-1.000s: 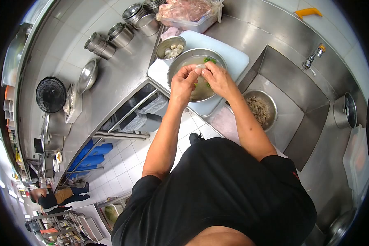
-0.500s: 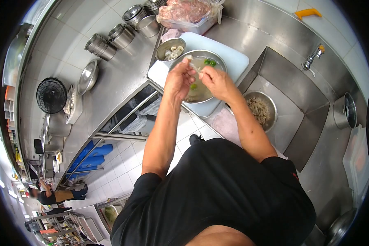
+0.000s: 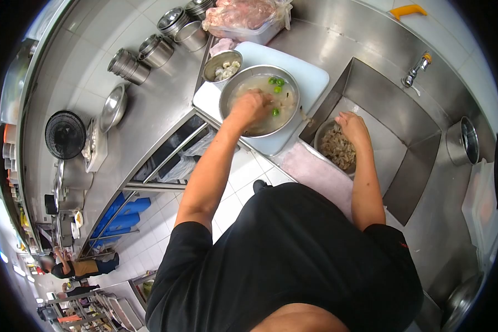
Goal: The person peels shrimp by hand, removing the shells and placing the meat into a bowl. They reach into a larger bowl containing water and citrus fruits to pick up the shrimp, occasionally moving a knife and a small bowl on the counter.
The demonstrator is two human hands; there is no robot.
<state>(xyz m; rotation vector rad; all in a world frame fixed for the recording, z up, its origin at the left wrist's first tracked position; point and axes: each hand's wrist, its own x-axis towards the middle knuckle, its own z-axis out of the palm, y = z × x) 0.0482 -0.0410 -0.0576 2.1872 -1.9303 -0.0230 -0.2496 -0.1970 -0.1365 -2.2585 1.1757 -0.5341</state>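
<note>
My left hand [image 3: 253,106] is in the steel bowl [image 3: 223,102] of cloudy water, its fingers dipped and mostly hidden. Bright green pieces [image 3: 275,83] float there beside pale shrimp-like pieces. My right hand [image 3: 353,128] hangs over a second steel bowl [image 3: 320,138] in the sink, fingers loosely apart with nothing visible in them. That bowl holds a heap of greyish-brown shrimp shells [image 3: 337,147]. A small blurred shell-like bit [image 3: 304,115] shows between the two bowls. Behind the water bowl, a smaller steel bowl [image 3: 209,71] contains whitish peeled shrimp [image 3: 227,70].
Under the bowls lies a white cutting board [image 3: 315,72]. A tub of bagged raw meat [image 3: 243,16] stands behind. The sink [image 3: 409,144] has a tap [image 3: 418,71] at its far side. A pink cloth [image 3: 315,171] covers the front edge. Another person [image 3: 77,268] stands far left.
My hands have parted from above the water bowl, where they pinched a pale piece together. The left has dropped into the water; the right has swung over the shell bowl.
</note>
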